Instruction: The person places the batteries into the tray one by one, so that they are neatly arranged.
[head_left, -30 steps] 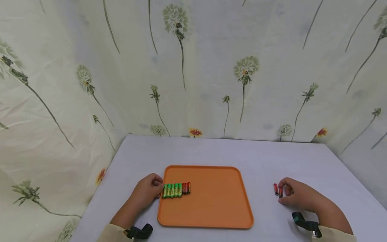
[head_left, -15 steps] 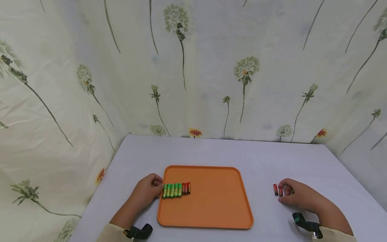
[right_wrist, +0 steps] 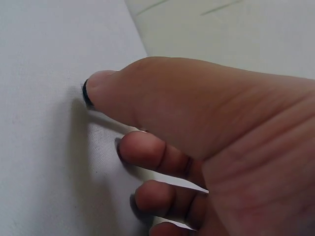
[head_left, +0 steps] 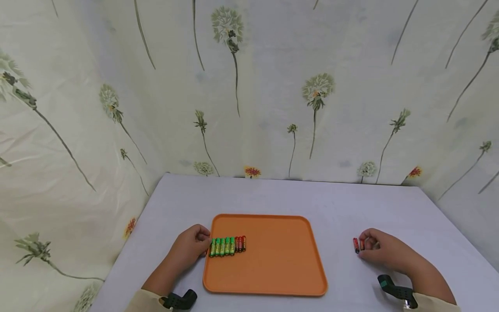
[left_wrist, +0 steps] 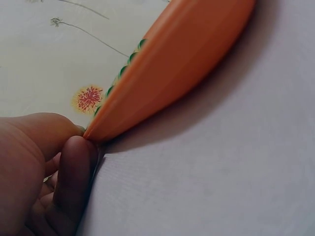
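Observation:
My left hand point(head_left: 191, 243) is at the left side of an orange tray point(head_left: 273, 268). In the left wrist view its thumb and a finger pinch the tray rim point(left_wrist: 162, 64). Several green batteries point(head_left: 222, 247) lie side by side on the tray, close to those fingertips, with red batteries point(head_left: 240, 244) at the right end of the row. To the right of the tray, my right hand point(head_left: 383, 249) holds a red battery point(head_left: 362, 245) between thumb and fingers. Another red battery point(head_left: 356, 245) lies just left of it. The right wrist view shows the thumb point(right_wrist: 142, 93) and curled fingers; the batteries are hidden there.
A white-covered table point(head_left: 280, 195) carries everything. Behind it and to the left hangs a cloth printed with dandelions point(head_left: 269, 86). Each wrist bears a black camera mount, one at the left cuff point(head_left: 180, 300) and one at the right cuff point(head_left: 395, 288).
My right thumb has drawn slightly nearer the fingertips, and less of the battery between them shows. The left hand, the tray and the battery row look the same.

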The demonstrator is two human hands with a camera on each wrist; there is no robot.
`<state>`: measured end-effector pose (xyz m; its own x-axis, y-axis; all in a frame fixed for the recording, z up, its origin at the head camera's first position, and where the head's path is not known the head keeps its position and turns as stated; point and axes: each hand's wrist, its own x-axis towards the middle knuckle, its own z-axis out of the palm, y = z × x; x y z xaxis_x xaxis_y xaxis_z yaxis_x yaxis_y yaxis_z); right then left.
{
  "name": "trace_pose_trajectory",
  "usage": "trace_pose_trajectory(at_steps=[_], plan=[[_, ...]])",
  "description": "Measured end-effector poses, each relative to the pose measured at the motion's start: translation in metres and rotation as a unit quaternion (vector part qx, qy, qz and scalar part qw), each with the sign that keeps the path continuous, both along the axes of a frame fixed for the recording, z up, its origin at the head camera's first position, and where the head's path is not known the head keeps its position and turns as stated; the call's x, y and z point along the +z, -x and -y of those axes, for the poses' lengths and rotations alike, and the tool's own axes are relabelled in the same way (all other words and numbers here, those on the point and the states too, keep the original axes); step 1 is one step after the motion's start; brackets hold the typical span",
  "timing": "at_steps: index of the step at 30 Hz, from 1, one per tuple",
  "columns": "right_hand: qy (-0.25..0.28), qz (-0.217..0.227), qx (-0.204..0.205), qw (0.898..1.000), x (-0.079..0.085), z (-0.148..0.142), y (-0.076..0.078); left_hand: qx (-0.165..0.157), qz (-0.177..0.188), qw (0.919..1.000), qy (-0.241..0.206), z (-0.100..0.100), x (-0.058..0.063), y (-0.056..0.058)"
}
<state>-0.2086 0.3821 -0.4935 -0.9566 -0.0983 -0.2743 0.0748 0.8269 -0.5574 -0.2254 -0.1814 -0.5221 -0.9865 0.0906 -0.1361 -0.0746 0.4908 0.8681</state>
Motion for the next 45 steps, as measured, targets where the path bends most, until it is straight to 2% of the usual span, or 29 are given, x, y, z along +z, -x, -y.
trace_pose_trajectory(at_steps=[10,17,24,37,45], plan=[[-0.028,-0.015,-0.026,0.999,-0.001,0.009,0.009,0.002,0.001,1.0,0.009,0.0,0.0,-0.001],[-0.024,-0.024,-0.031,0.999,-0.001,0.013,0.01,0.003,0.006,0.9999,0.013,0.0,0.0,0.0],[0.003,-0.026,-0.032,0.999,-0.001,0.023,0.012,-0.001,0.004,0.9999,0.016,0.001,0.001,-0.001],[0.026,-0.05,0.007,0.998,0.013,0.055,0.018,0.005,0.006,0.9999,0.014,0.004,-0.004,-0.001],[0.035,-0.075,0.054,0.995,0.022,0.085,0.026,0.0,-0.007,0.9999,0.015,0.002,-0.005,0.002]])
